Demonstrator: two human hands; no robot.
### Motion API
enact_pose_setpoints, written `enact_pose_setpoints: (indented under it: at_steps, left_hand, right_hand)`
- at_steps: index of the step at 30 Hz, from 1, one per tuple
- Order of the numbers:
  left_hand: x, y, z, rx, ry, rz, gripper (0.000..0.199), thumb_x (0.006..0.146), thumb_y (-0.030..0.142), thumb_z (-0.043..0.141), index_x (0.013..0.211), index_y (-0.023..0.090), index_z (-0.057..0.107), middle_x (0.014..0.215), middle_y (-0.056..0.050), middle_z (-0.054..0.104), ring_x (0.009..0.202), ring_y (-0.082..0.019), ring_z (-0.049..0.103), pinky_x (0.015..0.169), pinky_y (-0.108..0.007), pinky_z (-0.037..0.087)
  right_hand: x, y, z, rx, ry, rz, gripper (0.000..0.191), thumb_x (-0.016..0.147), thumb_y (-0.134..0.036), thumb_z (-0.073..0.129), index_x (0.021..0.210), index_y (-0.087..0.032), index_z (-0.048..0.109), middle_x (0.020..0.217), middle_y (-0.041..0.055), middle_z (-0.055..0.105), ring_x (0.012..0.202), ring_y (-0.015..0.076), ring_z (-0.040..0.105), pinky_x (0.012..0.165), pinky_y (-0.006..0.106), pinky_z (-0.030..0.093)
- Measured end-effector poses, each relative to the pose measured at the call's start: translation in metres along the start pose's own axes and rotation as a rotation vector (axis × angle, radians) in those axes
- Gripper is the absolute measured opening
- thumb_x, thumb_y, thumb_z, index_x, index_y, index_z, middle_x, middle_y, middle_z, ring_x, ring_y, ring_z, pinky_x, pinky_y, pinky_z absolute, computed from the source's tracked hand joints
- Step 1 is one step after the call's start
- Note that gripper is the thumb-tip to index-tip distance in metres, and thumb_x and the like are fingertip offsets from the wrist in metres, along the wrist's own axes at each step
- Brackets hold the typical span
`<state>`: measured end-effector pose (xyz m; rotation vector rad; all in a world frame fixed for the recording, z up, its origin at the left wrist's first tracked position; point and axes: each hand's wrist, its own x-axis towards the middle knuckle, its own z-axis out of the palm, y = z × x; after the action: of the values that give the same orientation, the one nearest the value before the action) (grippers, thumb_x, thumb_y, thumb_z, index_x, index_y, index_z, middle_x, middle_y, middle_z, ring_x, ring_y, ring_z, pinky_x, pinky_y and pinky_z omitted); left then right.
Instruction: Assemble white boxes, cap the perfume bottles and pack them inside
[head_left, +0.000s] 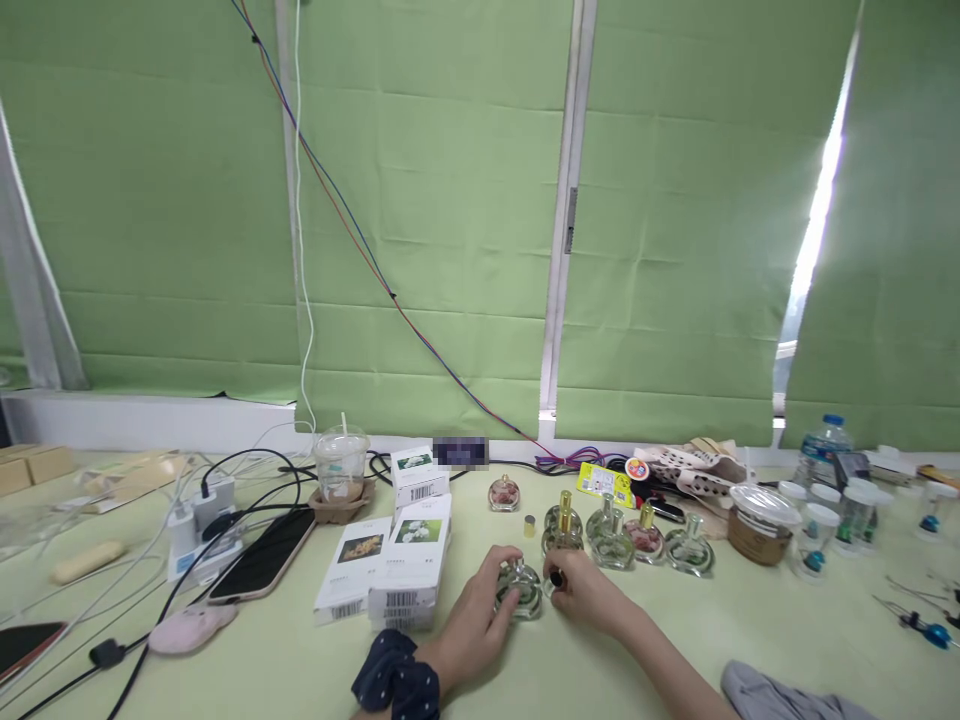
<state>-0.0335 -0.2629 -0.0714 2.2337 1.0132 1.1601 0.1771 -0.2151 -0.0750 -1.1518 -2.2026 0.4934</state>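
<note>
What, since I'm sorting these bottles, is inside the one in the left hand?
Something greenish shows through the clear bottle. The left hand covers part of it, so the contents there cannot be seen.

A gathered, dark navy scrunchie (396, 676) with small, pale dots circles the left wrist (435, 660).

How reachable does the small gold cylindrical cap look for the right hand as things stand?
Probably reachable, yes: bare pale tabletop lies between the gold cap and the right hand, though that hand seems to pinch a small dark round piece.
</note>
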Motion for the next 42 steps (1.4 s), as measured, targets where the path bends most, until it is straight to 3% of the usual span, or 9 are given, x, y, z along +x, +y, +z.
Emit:
enact_pose_setpoints:
  at_steps: [4,8,11,15,20,28,33,42]
  left_hand:
    - [-0.001,-0.001,-0.001,-0.001,-0.011,-0.006,0.029,0.095,0.025,0.044,0.124,0.025,0.041,0.109,-0.007,0.059,0.097,-0.02,0.057,0.089,-0.035,0.045]
    - [-0.002,-0.005,0.0,-0.011,0.002,0.015,0.03,0.095,0.027,0.044,0.125,0.024,0.041,0.113,-0.008,0.059,0.101,-0.021,0.057,0.092,-0.036,0.045]
    - [-0.004,-0.012,0.003,-0.008,0.017,0.024,0.037,0.095,0.028,0.044,0.132,0.025,0.036,0.119,-0.01,0.056,0.107,-0.022,0.055,0.096,-0.039,0.043]
    - [-0.005,-0.018,0.006,-0.014,0.031,0.016,0.049,0.096,0.029,0.042,0.141,0.027,0.023,0.122,-0.011,0.053,0.106,-0.022,0.056,0.097,-0.042,0.043]
    - [-0.004,-0.017,0.006,-0.047,0.031,0.021,0.053,0.096,0.029,0.043,0.144,0.027,0.019,0.122,-0.011,0.054,0.11,-0.023,0.055,0.099,-0.044,0.041]
    - [-0.001,-0.002,0.0,-0.077,0.012,0.043,0.047,0.096,0.028,0.043,0.141,0.025,0.03,0.137,-0.013,0.049,0.126,-0.025,0.046,0.108,-0.044,0.035]
    - [0.003,0.006,-0.001,-0.113,0.017,0.059,0.036,0.096,0.027,0.045,0.131,0.023,0.042,0.133,-0.012,0.053,0.122,-0.024,0.05,0.105,-0.041,0.039]
    - [0.002,0.004,-0.002,-0.215,0.014,0.007,0.037,0.094,0.029,0.046,0.131,0.025,0.045,0.133,-0.01,0.052,0.123,-0.024,0.048,0.107,-0.041,0.035]
  right_hand:
    - [0.004,-0.002,-0.006,0.053,0.117,0.066,0.024,0.057,0.001,0.053,0.068,-0.02,0.048,0.065,-0.0026,0.053,0.062,0.0147,0.05,0.056,0.023,0.033]
    - [0.009,-0.011,-0.014,0.246,0.202,0.074,0.015,0.072,-0.019,0.058,0.084,-0.021,0.049,0.072,-0.0024,0.057,0.06,0.014,0.055,0.054,0.024,0.04]
    - [0.011,-0.024,-0.013,0.553,0.309,0.007,0.03,0.076,-0.036,0.063,0.1,-0.021,0.053,0.083,0.0025,0.06,0.077,0.0186,0.06,0.064,0.028,0.048]
    - [0.011,-0.042,-0.004,0.763,0.357,-0.017,0.037,0.075,-0.041,0.068,0.103,-0.022,0.053,0.093,0.0063,0.062,0.089,0.0215,0.061,0.077,0.035,0.051]
    - [0.011,-0.054,0.008,0.666,0.39,-0.027,0.032,0.077,-0.035,0.067,0.103,-0.021,0.053,0.103,0.0097,0.064,0.1,0.0247,0.06,0.081,0.035,0.048]
    - [0.01,-0.055,0.01,0.548,0.264,-0.02,0.033,0.076,-0.028,0.063,0.106,-0.022,0.05,0.093,0.0051,0.069,0.086,0.022,0.064,0.072,0.032,0.044]
    - [0.009,-0.054,0.009,0.52,0.239,-0.024,0.033,0.074,-0.023,0.064,0.103,-0.023,0.049,0.09,0.0039,0.07,0.086,0.0215,0.064,0.073,0.032,0.043]
    - [0.007,-0.051,0.012,0.425,0.197,-0.077,0.028,0.079,-0.022,0.058,0.105,-0.023,0.048,0.093,0.0026,0.066,0.087,0.02,0.062,0.071,0.03,0.043]
